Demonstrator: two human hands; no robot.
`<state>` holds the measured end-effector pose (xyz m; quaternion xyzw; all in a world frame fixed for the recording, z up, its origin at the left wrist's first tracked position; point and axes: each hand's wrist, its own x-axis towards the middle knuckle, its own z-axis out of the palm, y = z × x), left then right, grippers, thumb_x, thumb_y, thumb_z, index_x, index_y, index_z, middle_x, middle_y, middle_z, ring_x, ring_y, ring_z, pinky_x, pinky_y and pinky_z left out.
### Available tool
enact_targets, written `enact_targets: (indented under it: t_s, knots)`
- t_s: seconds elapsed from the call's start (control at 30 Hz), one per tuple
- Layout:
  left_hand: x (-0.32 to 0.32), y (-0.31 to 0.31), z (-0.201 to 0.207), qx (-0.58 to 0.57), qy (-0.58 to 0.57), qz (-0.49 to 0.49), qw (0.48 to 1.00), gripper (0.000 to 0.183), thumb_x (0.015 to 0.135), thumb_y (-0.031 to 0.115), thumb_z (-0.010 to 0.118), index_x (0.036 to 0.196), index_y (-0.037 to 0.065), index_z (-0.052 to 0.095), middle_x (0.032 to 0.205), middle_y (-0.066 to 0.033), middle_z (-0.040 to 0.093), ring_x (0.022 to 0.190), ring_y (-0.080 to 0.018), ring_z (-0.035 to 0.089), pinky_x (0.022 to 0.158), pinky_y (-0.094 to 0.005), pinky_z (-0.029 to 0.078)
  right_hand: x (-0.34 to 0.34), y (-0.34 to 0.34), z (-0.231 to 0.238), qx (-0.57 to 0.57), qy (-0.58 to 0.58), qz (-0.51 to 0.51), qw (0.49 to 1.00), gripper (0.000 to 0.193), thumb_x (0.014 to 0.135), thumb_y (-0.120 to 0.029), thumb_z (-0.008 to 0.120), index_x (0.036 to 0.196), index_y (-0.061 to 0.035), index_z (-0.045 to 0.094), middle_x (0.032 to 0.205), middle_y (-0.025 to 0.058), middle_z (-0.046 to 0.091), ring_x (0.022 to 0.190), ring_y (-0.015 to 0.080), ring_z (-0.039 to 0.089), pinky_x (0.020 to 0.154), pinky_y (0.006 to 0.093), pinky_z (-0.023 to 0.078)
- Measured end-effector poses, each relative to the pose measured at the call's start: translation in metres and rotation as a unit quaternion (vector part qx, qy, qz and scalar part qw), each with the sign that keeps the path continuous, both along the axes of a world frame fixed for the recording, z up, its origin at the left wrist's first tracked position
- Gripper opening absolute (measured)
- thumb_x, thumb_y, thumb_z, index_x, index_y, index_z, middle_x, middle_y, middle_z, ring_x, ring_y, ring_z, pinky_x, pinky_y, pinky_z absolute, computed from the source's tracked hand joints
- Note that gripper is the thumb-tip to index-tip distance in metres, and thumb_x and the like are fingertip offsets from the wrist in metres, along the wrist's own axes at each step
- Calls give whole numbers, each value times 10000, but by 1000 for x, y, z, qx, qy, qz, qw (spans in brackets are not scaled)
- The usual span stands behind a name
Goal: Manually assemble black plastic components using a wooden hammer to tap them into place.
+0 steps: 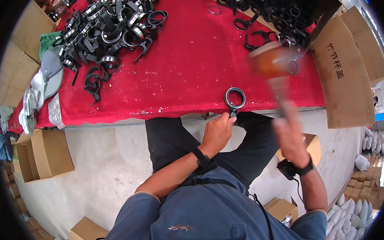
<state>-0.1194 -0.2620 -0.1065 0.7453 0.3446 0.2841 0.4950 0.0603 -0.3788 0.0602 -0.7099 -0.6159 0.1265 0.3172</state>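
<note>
Nearest, the left hand [217, 131] pinches the stub handle of a black ring part [234, 98], holding it flat at the front edge of the red table [189, 68]. The right hand [289, 134], blurred, is wrapped around the handle of a wooden mallet [272, 62] raised above the cloth. Farther back lie a heap of black ring parts [109, 28] on the left, another pile [273, 7] on the right, beside a cardboard box [343, 73].

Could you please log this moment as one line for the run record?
left hand: holds black ring-shaped part at red table edge | right hand: grips blurred wooden mallet, raised
</note>
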Motion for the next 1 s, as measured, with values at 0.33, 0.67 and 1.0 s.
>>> enact_targets:
  t_s: [0.33,0.67,1.0]
  knots:
    - [-10,3,-7,-30,-10,17,999,300,1117,247,597,964,-11,618,919,-205,772,848,-322,809,694,-435,584,-21,24,107,30,202,-189,961,444,1146,-352,514,1498,-85,477,752,-5,522,551,97,488,488,272,419]
    - [-16,14,-5,-61,-3,-10,998,311,1134,265,568,990,-3,636,896,-192,765,882,-301,815,720,-417,583,-16,39,75,-207,370,-134,896,399,1153,-370,507,1476,-137,485,763,-11,485,593,79,484,486,264,404]
    - [-13,15,10,-107,2,-25,994,314,1141,246,533,1010,-18,639,939,-174,788,897,-294,818,750,-408,595,-8,-4,-10,-289,396,-189,851,352,1137,-390,548,1348,-113,500,784,22,523,561,109,505,476,293,452]
